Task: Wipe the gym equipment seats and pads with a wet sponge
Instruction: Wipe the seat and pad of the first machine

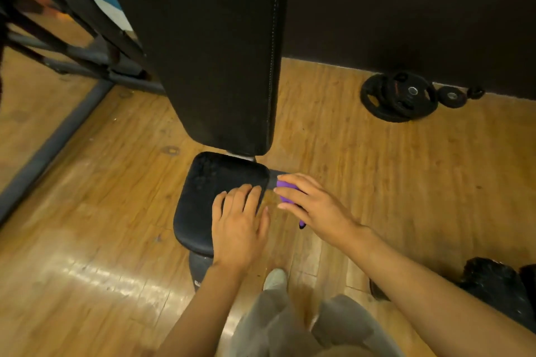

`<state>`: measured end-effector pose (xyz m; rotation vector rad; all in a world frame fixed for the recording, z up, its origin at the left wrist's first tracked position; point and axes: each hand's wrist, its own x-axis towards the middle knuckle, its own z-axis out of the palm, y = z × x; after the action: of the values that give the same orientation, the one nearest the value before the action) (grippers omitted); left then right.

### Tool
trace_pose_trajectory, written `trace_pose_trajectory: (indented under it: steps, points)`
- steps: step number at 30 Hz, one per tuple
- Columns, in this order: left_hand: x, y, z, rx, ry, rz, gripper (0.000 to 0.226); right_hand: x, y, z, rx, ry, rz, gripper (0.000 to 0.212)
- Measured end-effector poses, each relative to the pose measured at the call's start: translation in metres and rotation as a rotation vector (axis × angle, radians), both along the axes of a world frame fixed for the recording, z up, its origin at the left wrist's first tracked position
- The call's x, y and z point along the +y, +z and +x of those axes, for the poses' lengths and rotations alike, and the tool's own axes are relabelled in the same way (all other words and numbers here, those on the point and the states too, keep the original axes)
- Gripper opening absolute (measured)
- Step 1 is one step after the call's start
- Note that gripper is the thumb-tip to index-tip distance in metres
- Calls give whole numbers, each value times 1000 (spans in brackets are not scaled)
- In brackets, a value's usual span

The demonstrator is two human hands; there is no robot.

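Observation:
A black padded bench seat (208, 197) sits low in the middle, with its tall black back pad (220, 52) rising behind it. My left hand (239, 226) lies flat on the seat's right front part, fingers straight. Just right of the seat's edge, my right hand (313, 206) grips a purple sponge (285, 193), most of it hidden under the fingers. The sponge is beside the seat's right side, above the bench frame bar; whether it touches the pad I cannot tell.
Black weight plates (400, 95) lie on the wooden floor by the dark wall at right. A dark metal machine frame (58, 136) runs along the left. A black bag-like object (493, 287) sits at lower right. My legs and a shoe (275, 278) stand below the seat.

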<state>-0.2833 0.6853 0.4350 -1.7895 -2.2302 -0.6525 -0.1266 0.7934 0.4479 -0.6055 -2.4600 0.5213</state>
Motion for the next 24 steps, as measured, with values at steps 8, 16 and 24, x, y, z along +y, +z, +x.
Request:
trace_pose_trajectory:
  steps: [8, 16, 24]
  points:
    - [-37, 1, 61, -32, 347, 12, 34, 9, -11, 13, 87, 293, -104, 37]
    - [-85, -27, 120, -104, 574, -56, 37, 2, -58, 47, 128, 412, -177, 34]
    - [-99, -134, 96, -174, 631, -48, 37, -14, -159, 13, 143, 474, -147, 33]
